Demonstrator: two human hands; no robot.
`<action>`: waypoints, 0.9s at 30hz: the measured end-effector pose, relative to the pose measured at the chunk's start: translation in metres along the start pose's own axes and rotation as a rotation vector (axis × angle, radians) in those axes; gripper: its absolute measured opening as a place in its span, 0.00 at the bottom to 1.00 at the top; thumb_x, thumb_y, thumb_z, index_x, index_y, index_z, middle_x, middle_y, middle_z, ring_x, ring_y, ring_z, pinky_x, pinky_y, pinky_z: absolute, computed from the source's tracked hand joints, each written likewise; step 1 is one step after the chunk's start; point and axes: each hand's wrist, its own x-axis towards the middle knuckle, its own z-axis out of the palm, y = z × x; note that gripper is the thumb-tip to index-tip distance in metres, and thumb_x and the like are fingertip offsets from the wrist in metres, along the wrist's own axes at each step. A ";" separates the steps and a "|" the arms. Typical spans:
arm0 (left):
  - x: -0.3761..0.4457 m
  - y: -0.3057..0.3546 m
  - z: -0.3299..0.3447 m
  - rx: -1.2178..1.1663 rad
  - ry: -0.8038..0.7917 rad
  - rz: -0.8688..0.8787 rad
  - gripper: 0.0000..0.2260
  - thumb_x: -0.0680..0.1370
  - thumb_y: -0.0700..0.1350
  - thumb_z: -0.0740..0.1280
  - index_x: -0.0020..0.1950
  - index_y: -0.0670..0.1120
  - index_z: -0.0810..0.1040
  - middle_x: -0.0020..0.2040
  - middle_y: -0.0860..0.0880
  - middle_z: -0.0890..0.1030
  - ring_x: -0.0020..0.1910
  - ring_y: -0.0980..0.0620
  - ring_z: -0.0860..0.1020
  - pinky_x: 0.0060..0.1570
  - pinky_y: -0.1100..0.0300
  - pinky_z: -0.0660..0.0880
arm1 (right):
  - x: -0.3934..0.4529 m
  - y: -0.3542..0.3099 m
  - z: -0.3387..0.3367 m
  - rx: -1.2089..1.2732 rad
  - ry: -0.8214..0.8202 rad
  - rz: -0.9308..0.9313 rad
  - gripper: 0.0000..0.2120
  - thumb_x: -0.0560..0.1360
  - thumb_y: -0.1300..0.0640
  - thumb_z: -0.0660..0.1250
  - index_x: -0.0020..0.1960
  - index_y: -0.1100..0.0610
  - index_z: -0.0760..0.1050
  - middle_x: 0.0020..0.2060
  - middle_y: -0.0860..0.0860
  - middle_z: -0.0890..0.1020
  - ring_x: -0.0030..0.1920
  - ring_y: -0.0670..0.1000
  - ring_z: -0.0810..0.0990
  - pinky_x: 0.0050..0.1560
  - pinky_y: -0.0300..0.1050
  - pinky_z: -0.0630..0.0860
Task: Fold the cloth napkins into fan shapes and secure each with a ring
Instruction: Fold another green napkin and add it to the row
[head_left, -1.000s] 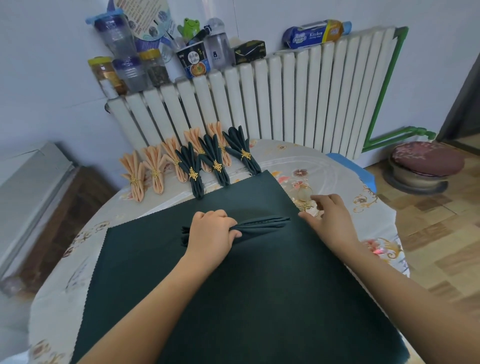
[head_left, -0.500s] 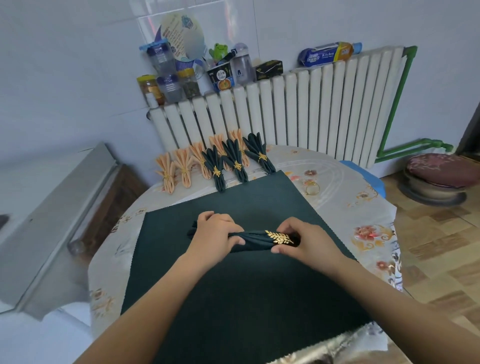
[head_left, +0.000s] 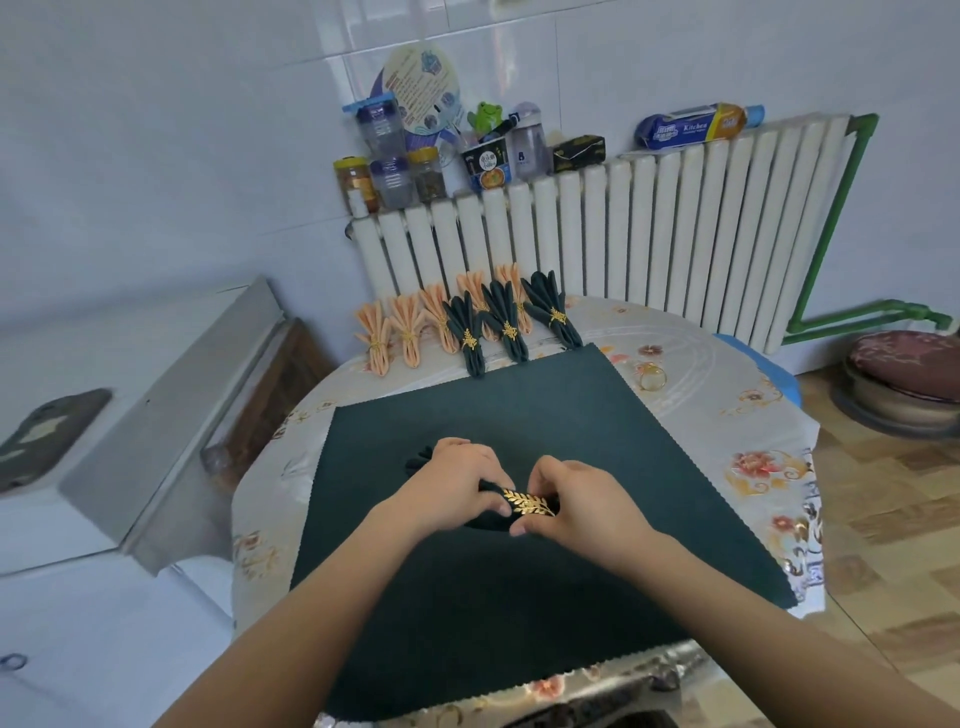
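Observation:
A pleated dark green napkin (head_left: 423, 457) lies across a flat dark green cloth (head_left: 519, 415) on the round table. My left hand (head_left: 452, 488) grips the pleated bundle near its middle. My right hand (head_left: 582, 501) pinches a gold leaf ring (head_left: 527, 503) that sits around the bundle, between my two hands. The bundle's right end is hidden under my right hand. At the table's far edge stand three ringed dark green fans (head_left: 506, 325) and several ringed peach fans (head_left: 408, 332).
A spare gold ring (head_left: 652, 378) lies on the flowered tablecloth (head_left: 753, 415) to the right of the flat cloth. Behind the table is a white radiator (head_left: 649, 234) with jars and bottles on top. A padded stool (head_left: 906, 379) stands on the floor at right.
My right hand fetched the gold ring from the right of the cloth and slid it onto the pleated bundle, now further toward my left hand. The camera view pulled back.

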 end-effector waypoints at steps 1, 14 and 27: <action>-0.002 0.001 0.001 0.029 -0.010 0.009 0.07 0.75 0.48 0.69 0.51 0.53 0.83 0.49 0.57 0.77 0.56 0.59 0.71 0.68 0.59 0.52 | -0.003 -0.004 0.002 -0.013 -0.012 0.017 0.22 0.65 0.37 0.71 0.46 0.50 0.66 0.40 0.48 0.77 0.42 0.49 0.73 0.39 0.43 0.67; -0.047 0.010 0.061 -0.432 0.391 -0.590 0.07 0.78 0.49 0.65 0.51 0.47 0.71 0.49 0.51 0.76 0.47 0.54 0.76 0.45 0.60 0.73 | -0.007 -0.014 0.034 0.193 -0.062 0.350 0.09 0.75 0.43 0.64 0.46 0.49 0.73 0.39 0.43 0.78 0.43 0.45 0.77 0.43 0.42 0.74; -0.037 0.004 0.077 -1.007 0.382 -0.804 0.08 0.79 0.47 0.65 0.46 0.42 0.75 0.41 0.45 0.80 0.38 0.51 0.79 0.34 0.59 0.78 | 0.018 -0.016 0.046 0.623 -0.070 0.603 0.05 0.73 0.54 0.70 0.38 0.54 0.80 0.38 0.51 0.84 0.42 0.51 0.82 0.35 0.41 0.74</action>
